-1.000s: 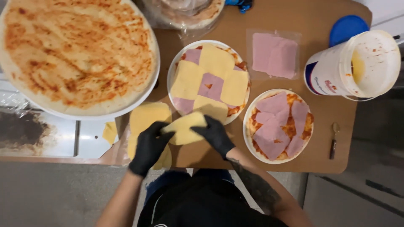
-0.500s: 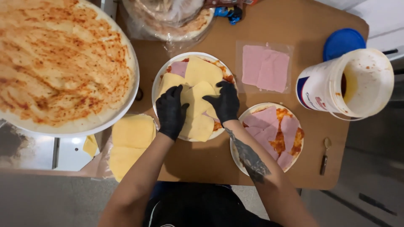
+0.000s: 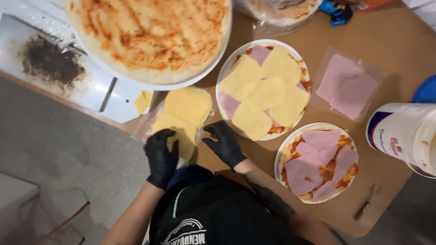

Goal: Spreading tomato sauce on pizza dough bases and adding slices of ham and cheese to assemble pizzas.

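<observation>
Left hand (image 3: 161, 156): gloved fingers curled on the cheese slices (image 3: 184, 113), seemingly pinching the front slice's edge.
Right hand (image 3: 225, 144): fingers spread, just beside the slices on the bench (image 3: 390, 41).
Nearby: cheese-topped pizza (image 3: 263, 88).

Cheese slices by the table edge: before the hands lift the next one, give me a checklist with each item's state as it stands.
1. Left hand on the cheese stack: ok, gloved fingers rest on the lower slice.
2. Right hand free: ok, open, beside the stack.
3. One slice separated from the stack: cannot tell.
4. Cheese pizza needs more: cannot tell; ham shows at a few gaps.
5. Ham pizza has cheese: not ok, only ham on sauce.
6. Path from stack to small pizzas clear: ok.
</observation>
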